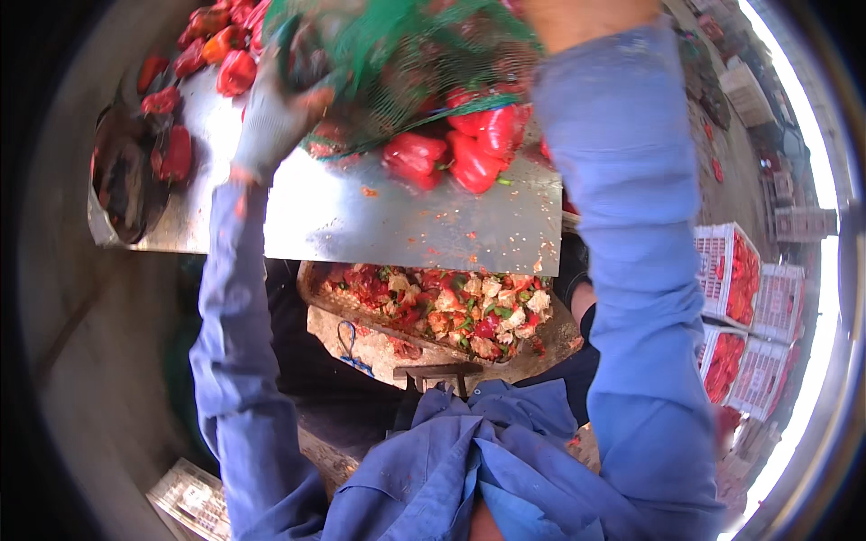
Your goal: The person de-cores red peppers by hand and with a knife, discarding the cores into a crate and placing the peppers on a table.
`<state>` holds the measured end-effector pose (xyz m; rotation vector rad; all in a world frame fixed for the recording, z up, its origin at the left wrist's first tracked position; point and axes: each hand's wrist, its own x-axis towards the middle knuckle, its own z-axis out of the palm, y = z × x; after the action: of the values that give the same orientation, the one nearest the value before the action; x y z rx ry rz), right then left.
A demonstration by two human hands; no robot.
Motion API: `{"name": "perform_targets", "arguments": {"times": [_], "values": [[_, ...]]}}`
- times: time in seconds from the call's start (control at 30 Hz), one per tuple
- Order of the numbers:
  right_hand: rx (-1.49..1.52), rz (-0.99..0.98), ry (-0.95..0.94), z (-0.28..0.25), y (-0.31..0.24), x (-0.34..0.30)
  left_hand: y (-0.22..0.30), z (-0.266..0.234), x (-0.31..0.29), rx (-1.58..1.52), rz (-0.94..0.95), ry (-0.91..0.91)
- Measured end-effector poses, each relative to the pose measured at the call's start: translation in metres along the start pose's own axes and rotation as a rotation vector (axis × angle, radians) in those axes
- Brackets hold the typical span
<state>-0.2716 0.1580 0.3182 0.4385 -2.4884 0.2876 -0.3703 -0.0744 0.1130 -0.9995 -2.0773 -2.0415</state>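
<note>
A green mesh bag (pixel 397 63) lies over the far part of the metal table, blurred by motion, with red peppers under or inside it. My left hand (pixel 271 122), in a light grey glove, is at the bag's left side, its fingers closed on the netting. At the top edge, right of the bag, my right hand (pixel 586 18) shows only around the wrist; its fingers are out of sight. Several glossy red peppers (pixel 476 162) rest on the table at the bag's near edge. More red peppers (pixel 236 72) are spread at the far left.
The metal table (pixel 406 221) has seeds and scraps on it. A round dark opening (pixel 122 176) is at its left end. Below its near edge, a container (pixel 361 311) holds pepper cores and scraps. White crates (pixel 717 261) of red pieces stand right; another crate (pixel 191 496) is lower left.
</note>
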Motion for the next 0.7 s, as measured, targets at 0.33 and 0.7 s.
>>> {"name": "perform_targets", "arguments": {"times": [0.33,0.7], "values": [[-0.111,-0.076,-0.242,0.033,-0.106,0.046,0.009,0.021,-0.015,0.109,-0.052,0.161],[0.442,-0.025,0.143,0.078,0.016,-0.098,0.060,-0.026,0.038,0.806,0.546,0.259]]}}
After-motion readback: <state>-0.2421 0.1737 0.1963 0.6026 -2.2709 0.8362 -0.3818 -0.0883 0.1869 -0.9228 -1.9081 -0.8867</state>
